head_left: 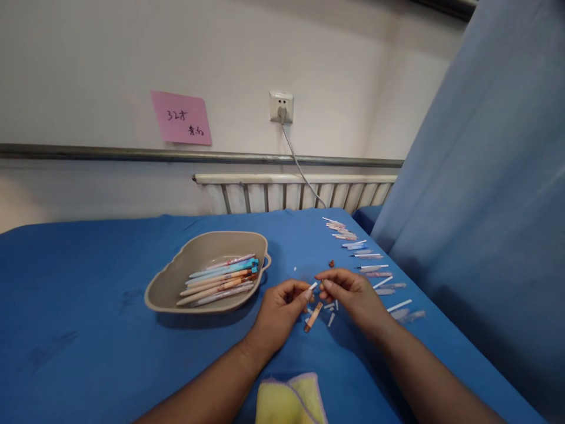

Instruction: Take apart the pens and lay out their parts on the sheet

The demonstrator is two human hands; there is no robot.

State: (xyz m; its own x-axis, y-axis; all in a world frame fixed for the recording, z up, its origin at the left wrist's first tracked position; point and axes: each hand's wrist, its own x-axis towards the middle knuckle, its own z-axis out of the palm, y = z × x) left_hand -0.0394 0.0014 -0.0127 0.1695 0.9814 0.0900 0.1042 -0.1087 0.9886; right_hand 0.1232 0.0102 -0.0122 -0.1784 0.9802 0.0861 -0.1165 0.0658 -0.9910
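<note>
My left hand [285, 303] is closed, pinching a thin white tube [313, 286] whose end sticks out past the thumb. Close by on the right, my right hand [351, 291] has its fingertips pinched together at the tube's end; whatever they hold is too small to make out. Below both hands lies an orange pen barrel piece [314, 317] with a brown end. Small whitish pieces [331, 319] are scattered around it on the blue cloth. A small brown pen part [332, 263] rests just beyond my right hand.
Left of my hands, a beige basin [161, 294] holds several pens [220, 281]. Pen parts and white refills [399, 305] lie in groups along the right edge. A folded yellow cloth [289, 403] is near me. A blue curtain [494, 176] hangs at right; a rail [286, 178] runs behind.
</note>
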